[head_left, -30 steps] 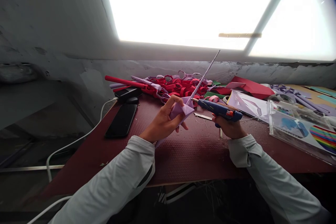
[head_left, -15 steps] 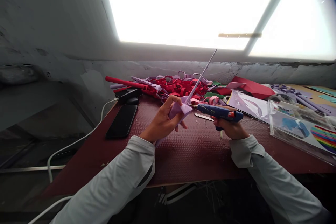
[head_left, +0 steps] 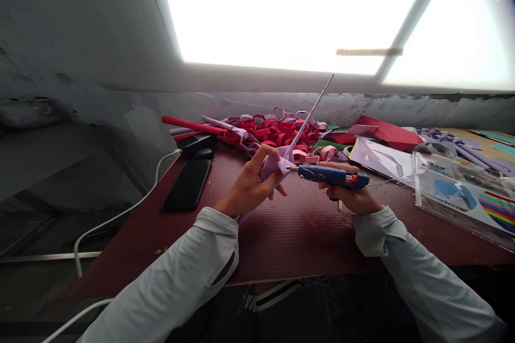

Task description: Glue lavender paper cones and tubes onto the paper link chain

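Folded purple paper [head_left: 286, 166] is gripped between the fingers and thumb of my left hand [head_left: 253, 181]. From it a thin, rolled purple paper stick [head_left: 308, 118] slants up and to the right. My right hand [head_left: 354, 198] is closed around the handle of a blue hot glue gun [head_left: 332, 176]. The gun's metal nozzle points left and meets the folded paper near the base of the stick; whether glue is coming out is too small to tell. Part of the purple paper is hidden behind my left hand.
Red and purple paper chains [head_left: 269, 131] lie heaped at the back of the dark red table [head_left: 289, 246]. A black phone [head_left: 188, 185] lies left. Right are a red paper sheet [head_left: 388, 133] and a clear plastic packet [head_left: 454, 190]. A white cable [head_left: 132, 206] hangs past the left edge.
My right hand has shifted the glue gun slightly left and down, so its nozzle is now at the lower part of the folded paper. My left hand has barely moved.
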{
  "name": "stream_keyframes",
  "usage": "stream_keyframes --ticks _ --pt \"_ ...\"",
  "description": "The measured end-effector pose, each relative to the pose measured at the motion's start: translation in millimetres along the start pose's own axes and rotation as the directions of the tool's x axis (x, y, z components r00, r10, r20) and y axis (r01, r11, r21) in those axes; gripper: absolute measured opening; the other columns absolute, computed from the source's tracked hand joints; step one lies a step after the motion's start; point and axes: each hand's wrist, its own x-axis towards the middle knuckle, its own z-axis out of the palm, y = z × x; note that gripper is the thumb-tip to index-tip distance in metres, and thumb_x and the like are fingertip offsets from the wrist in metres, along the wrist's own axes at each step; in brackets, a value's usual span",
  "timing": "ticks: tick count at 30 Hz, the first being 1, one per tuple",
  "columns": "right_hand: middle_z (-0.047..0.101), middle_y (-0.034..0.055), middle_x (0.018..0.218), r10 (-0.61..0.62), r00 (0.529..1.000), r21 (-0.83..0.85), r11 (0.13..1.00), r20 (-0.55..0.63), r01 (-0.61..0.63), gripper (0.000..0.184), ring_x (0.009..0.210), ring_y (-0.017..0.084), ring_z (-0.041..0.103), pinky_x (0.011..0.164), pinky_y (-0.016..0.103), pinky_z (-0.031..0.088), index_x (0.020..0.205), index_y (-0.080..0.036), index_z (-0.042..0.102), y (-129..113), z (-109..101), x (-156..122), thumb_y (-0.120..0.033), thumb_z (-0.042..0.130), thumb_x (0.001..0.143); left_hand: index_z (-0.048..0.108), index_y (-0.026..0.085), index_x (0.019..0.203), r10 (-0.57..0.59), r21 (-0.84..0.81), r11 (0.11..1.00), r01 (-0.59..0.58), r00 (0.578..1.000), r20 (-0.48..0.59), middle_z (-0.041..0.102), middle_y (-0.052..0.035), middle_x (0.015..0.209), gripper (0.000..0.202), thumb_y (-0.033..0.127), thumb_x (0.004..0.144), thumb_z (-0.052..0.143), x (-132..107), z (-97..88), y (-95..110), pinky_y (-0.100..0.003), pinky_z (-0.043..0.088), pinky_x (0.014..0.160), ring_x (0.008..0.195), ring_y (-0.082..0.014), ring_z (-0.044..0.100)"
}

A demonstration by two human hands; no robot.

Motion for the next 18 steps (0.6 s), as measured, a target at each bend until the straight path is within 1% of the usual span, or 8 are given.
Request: stream_keyframes --ticks 2,5,7,10,12,15,18 --pt "0.070 -0.0016 0.067 0.018 0.999 0.054 0.998 0.044 -0.021 0.039 0.058 0.016 0.062 0.055 0.028 0.052 0.101 -0.022 0.076 -0.9 -0.7 0.8 -0.017 0.065 0.064 0.039 0.024 0.108 0.001 0.007 1.000 -0.001 1.000 0.002 0.060 0.0044 0.085 0.025 0.030 0.099 0.061 -0.1 -0.5 -0.7 -0.017 0.049 0.044 0.061 -0.0133 0.073" --pt "0.065 -0.0017 0.064 0.058 0.994 0.082 0.995 0.089 -0.065 0.032 0.054 0.015 0.056 0.050 0.027 0.047 0.093 -0.022 0.077 -1.0 -1.3 0.2 -0.019 0.064 0.064 0.038 0.025 0.110 -0.005 0.018 1.000 0.005 1.000 0.004 0.062 0.0036 0.086 0.026 0.032 0.100 0.061 0.0 -0.8 -1.3 -0.017 0.049 0.044 0.061 -0.0131 0.072" --pt "0.065 -0.0001 0.065 0.083 0.996 0.085 0.993 0.042 -0.087 0.028 0.056 0.016 0.057 0.050 0.028 0.048 0.091 -0.021 0.077 1.4 -1.1 -1.9 -0.021 0.067 0.064 0.038 0.024 0.110 -0.009 0.021 1.000 0.009 1.000 0.001 0.063 0.0033 0.087 0.028 0.033 0.099 0.062 0.1 -0.6 -1.5 -0.016 0.049 0.044 0.060 -0.0128 0.072" --pt "0.069 0.0019 0.072 0.126 0.990 0.110 0.987 -0.064 -0.119 0.034 0.064 0.020 0.063 0.055 0.032 0.052 0.095 -0.022 0.075 7.7 -1.0 -6.2 -0.023 0.072 0.062 0.038 0.024 0.109 -0.015 0.021 1.000 0.015 1.000 -0.004 0.063 0.0034 0.086 0.030 0.035 0.099 0.064 0.2 -0.2 -1.8 -0.016 0.049 0.044 0.060 -0.0125 0.072" --pt "0.071 0.0032 0.079 0.127 0.989 0.113 0.987 -0.082 -0.117 0.033 0.073 0.023 0.067 0.061 0.034 0.055 0.095 -0.023 0.074 11.1 -1.5 -7.9 -0.023 0.073 0.061 0.038 0.024 0.110 -0.017 0.021 1.000 0.017 1.000 -0.003 0.063 0.0038 0.085 0.030 0.035 0.098 0.064 0.2 -0.1 -1.9 -0.016 0.049 0.044 0.060 -0.0125 0.072" --pt "0.072 0.0052 0.082 0.106 0.993 0.078 0.992 -0.044 -0.102 0.022 0.083 0.028 0.068 0.068 0.038 0.057 0.085 -0.023 0.073 13.8 -3.1 -8.4 -0.024 0.074 0.063 0.038 0.024 0.110 -0.014 0.008 1.000 0.014 1.000 -0.002 0.062 0.0033 0.088 0.030 0.035 0.098 0.064 0.2 0.0 -1.8 -0.016 0.049 0.043 0.061 -0.0126 0.072" --pt "0.067 0.0046 0.073 0.081 0.997 0.008 0.997 -0.008 -0.081 0.011 0.079 0.027 0.067 0.065 0.037 0.055 0.074 -0.024 0.069 16.1 -4.6 -8.7 -0.027 0.074 0.065 0.038 0.024 0.110 -0.015 -0.004 1.000 0.015 1.000 -0.008 0.062 0.0026 0.092 0.030 0.034 0.098 0.064 0.4 0.0 -1.1 -0.016 0.050 0.044 0.062 -0.0125 0.073"
